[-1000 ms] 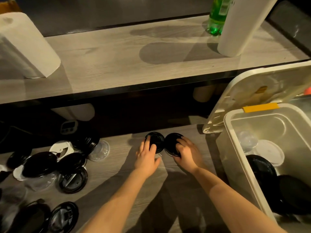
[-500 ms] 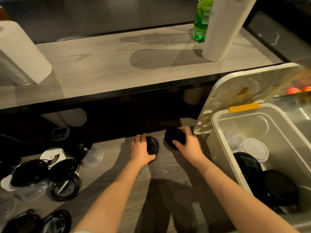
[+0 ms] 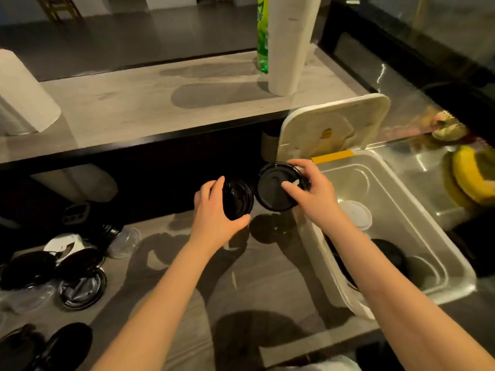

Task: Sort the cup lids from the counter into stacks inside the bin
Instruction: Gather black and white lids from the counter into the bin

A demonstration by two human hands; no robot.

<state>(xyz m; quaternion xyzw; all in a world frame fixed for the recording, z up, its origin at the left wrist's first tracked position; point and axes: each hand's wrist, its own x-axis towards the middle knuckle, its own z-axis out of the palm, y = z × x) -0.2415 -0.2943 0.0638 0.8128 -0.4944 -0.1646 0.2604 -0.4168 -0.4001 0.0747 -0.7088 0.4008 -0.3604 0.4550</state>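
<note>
Kitchen: cup lids, paper-towel roll, steel counter.

both forearms are showing bare all the way down to the wrists. the left hand and the right hand are going ungloved, and the fingers are showing bare too. a small fold of white cloth, apparently a garment, is peeking in below the near corner of the bin, between the two arms; too little is showing to tell its cut.
</note>
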